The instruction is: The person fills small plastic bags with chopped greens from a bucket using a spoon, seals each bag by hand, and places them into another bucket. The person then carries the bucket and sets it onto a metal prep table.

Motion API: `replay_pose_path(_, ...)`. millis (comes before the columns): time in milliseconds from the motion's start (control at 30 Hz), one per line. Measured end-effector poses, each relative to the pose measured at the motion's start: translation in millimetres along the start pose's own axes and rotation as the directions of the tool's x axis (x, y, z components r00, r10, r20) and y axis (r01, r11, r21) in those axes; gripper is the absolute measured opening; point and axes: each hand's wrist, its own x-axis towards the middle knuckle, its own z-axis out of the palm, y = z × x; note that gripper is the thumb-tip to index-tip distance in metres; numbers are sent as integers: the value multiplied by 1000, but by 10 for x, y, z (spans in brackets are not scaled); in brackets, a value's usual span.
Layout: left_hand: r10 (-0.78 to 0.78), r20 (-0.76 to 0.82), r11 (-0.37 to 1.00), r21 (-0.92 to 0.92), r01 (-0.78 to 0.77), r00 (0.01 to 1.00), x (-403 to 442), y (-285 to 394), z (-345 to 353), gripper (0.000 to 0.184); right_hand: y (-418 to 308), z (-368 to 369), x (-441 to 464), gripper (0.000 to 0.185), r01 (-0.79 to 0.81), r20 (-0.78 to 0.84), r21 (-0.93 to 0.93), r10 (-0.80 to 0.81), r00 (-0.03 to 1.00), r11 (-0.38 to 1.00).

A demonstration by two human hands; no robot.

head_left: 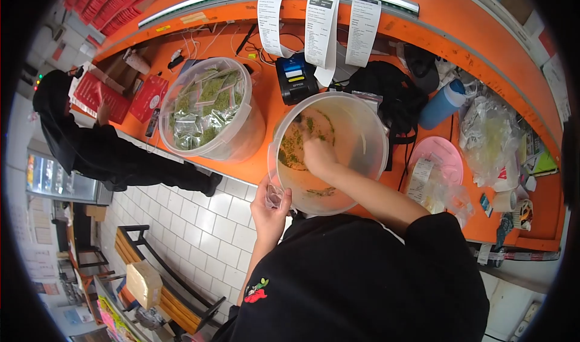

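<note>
My left hand (pixel 270 216) grips a small clear plastic bag (pixel 274 197) beside the near left rim of a large translucent bucket (pixel 377 155). Inside that bucket is my right hand (pixel 318 155), reaching down to chopped green herbs (pixel 291 149) that cling to the bottom and wall. Its fingertips are blurred among the herbs, so their grip does not show. To the left stands a second translucent bucket (pixel 241 134), filled with small clear bags of green herbs (pixel 208 100).
A black printer (pixel 296 79) sits behind the buckets on the orange counter (pixel 272 94), below hanging paper receipts (pixel 320 25). On the right are a blue bottle (pixel 444 103), a pink bowl (pixel 436 152) and plastic bags (pixel 489 134). Another person (pixel 90 137) in black stands at left.
</note>
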Motion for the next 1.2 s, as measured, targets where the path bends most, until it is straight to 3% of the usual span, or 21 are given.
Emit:
replay_pose_path(67, -28, -59, 998, -56, 25, 998, 22, -39, -23, 44, -34, 164, -115, 39, 354, 111, -64, -346, 932, 933)
replay_pose_path(133, -24, -75, 1000, -8, 24, 997, 3, -37, -64, 44, -88, 83, -157, 40, 357, 136, -100, -342, 930, 929)
replay_pose_path(200, -30, -95, 999, 24, 32, 995, 9, -24, -69, 44, -151, -185, -134, 45, 103, 98, -92, -94, 991, 990)
replay_pose_path(233, -26, -71, 1000, -4, 26, 997, 5, -17, -66, 45, -68, -107, -11, 44, 121, -70, -122, -130, 989, 985)
replay_pose_path(267, -26, -48, 999, -30, 25, 999, -17, -17, -71, 45, 21, -1, 8, 44, 120, -61, -118, -127, 990, 986)
replay_pose_path(333, -12, -29, 1000, -4, 12, 999, -11, -52, -91, 45, 129, 137, 24, 43, 456, 78, -311, -456, 887, 834)
replay_pose_path(367, 13, -6, 1000, 16, -13, 1000, 14, -65, -108, 45, 198, 244, -112, 45, 581, 128, -263, -569, 812, 770)
replay_pose_path(400, 19, -8, 1000, 19, -18, 1000, 27, -73, -121, 45, 246, 281, -246, 48, 615, 314, -286, -534, 785, 735)
replay_pose_path(500, -14, -3, 998, 59, 14, 1000, 23, -74, -135, 47, 198, 0, -342, 33, 574, 423, -416, -409, 809, 705)
replay_pose_path(567, 3, 12, 1000, -12, -3, 1000, 57, -68, -101, 47, 137, -182, -214, 30, 208, -119, -463, -293, 949, 861)
replay_pose_path(667, 18, 47, 1000, -6, -18, 999, 30, -129, -124, 47, 299, -41, -70, 26, 150, -8, -463, -173, 985, 874)
replay_pose_path(700, 31, 73, 997, 65, -35, 997, 95, -128, -149, 47, 348, 64, -207, 28, 257, 130, -476, -222, 966, 841)
replay_pose_path(733, 41, 74, 997, 63, -46, 996, 142, -110, -164, 47, 335, 94, -399, 45, 334, 175, -458, -285, 942, 824)
replay_pose_path(800, 31, 74, 996, 81, -37, 997, 162, -94, -180, 47, 208, -90, -533, 42, 293, 206, -420, -225, 952, 859)
replay_pose_path(833, 64, 74, 996, 53, -68, 995, 189, -139, -181, 47, 201, -169, -424, 42, 289, 207, -425, -219, 954, 858)
replay_pose_path(900, 52, 80, 998, 13, -53, 995, 209, -121, -157, 47, 233, -311, -172, 37, 97, -108, -368, -146, 983, 925)
replay_pose_path(933, 52, 83, 999, -18, -50, 995, 205, -94, -159, 47, 287, -263, -230, 37, 92, -102, -370, -138, 985, 925)
replay_pose_path(1033, 57, 108, 996, 59, -63, 993, 258, -106, -236, 47, 300, -135, -428, 32, 265, 379, -459, -83, 922, 848)
replay_pose_path(1067, 55, 102, 996, 63, -61, 993, 271, -127, -228, 47, 294, -157, -409, 32, 261, 376, -466, -78, 923, 845)
replay_pose_path(1133, 41, 97, 999, 24, -43, 994, 313, -102, -199, 47, 254, -198, -411, 33, 159, 83, -405, -136, 987, 900)
replay_pose_path(1200, 19, 95, 1000, -4, -19, 995, 282, -107, -204, 47, 271, -245, -236, 35, 84, 25, -402, -81, 996, 912)
